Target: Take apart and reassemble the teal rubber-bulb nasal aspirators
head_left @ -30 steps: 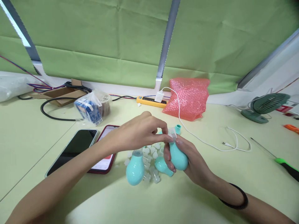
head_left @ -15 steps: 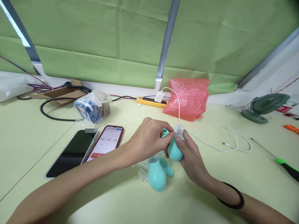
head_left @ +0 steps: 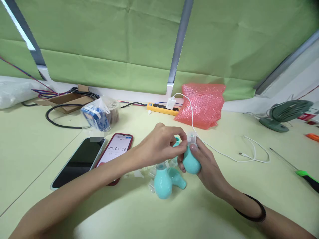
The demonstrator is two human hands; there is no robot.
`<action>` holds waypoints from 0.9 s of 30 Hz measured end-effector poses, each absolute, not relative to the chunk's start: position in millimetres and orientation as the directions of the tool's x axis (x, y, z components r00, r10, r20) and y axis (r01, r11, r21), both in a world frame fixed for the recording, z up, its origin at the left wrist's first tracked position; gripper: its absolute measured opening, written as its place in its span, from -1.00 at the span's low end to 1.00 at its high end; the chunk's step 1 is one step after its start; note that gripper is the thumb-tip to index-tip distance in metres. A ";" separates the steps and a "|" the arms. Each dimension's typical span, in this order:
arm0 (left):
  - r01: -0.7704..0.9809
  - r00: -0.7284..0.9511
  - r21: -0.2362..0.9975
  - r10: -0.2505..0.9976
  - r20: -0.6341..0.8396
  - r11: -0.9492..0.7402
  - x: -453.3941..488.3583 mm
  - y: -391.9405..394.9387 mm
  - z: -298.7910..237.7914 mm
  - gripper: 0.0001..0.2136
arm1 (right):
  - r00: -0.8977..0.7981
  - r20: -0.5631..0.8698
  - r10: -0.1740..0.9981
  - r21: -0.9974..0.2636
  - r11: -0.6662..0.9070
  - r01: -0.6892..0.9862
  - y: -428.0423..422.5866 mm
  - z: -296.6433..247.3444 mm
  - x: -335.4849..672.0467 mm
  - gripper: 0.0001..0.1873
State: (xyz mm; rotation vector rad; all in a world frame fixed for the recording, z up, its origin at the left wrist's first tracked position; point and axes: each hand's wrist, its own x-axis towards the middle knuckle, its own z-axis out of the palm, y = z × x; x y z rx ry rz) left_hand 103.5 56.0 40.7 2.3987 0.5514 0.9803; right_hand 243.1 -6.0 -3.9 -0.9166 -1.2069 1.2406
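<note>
In my right hand (head_left: 203,159) is a teal squeeze bulb (head_left: 191,163), its clear plastic neck (head_left: 192,137) pointing up. My left hand (head_left: 165,141) is closed in a pinch at the side of that neck, with a small clear plastic piece (head_left: 188,140) at the fingertips; whether it is joined to the neck I cannot tell. Below the hands, a second teal bulb (head_left: 162,184) with a clear neck lies on the table. Touching it is a teal tapered piece (head_left: 178,178). Another teal part (head_left: 176,142) shows behind my left fingers, partly hidden.
Clear plastic pieces (head_left: 151,186) lie left of the second bulb. Two phones (head_left: 78,162) are at the left, one partly under my left forearm. A white cable (head_left: 224,155) runs behind my right hand. Farther right lie a screwdriver (head_left: 302,173) and a green fan (head_left: 286,114).
The held bulb has tipped slightly, its round end swinging right. My left fingertips have drawn back a little from the clear neck. The view has shifted slightly.
</note>
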 end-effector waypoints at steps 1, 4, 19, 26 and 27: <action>0.167 0.684 0.635 0.552 0.477 -0.755 102.3 57.6 42.2 -0.94 | -0.095 0.149 0.984 -0.970 0.127 -0.207 -5.7 -3.3 244.3 -0.85; 0.140 0.753 0.812 0.593 0.285 -0.567 98.5 64.9 46.7 -0.96 | -0.139 0.098 0.985 -0.963 0.059 -0.261 -4.7 0.3 247.5 -0.83; 0.389 0.833 0.721 0.553 -0.010 -0.573 93.6 98.8 36.6 -0.92 | -0.104 -0.111 0.988 -0.894 -0.145 -0.425 3.4 7.3 255.0 -0.78; 0.485 0.786 0.581 0.617 0.038 -0.653 101.2 104.9 14.8 -0.96 | -0.089 -0.099 0.991 -0.936 -0.124 -0.329 2.4 10.3 255.3 -0.84; 0.489 0.784 0.575 0.619 0.039 -0.656 101.0 106.9 13.3 -0.96 | -0.089 -0.100 0.991 -0.945 -0.123 -0.304 2.8 9.9 255.1 -0.84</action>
